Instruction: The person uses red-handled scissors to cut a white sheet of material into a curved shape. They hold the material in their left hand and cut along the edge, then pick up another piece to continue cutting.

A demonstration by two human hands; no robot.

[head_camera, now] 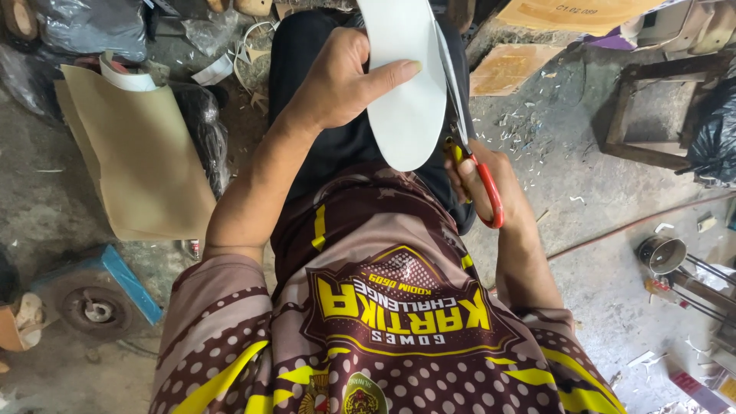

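My left hand (341, 80) grips a white sole-shaped sheet (406, 100), thumb lying across its face, above my lap in black trousers. My right hand (491, 184) holds scissors (468, 153) with red and yellow handles. The long blades run up along the right edge of the white piece. My fingers are through the handle loops.
A tan sheet (138, 153) lies on the concrete floor at left, with a white roll (126, 75) above it. A wooden stool frame (652, 107) stands at right, cardboard pieces (510, 67) beyond my knee. White offcuts litter the floor (529, 123). A small metal can (663, 253) sits lower right.
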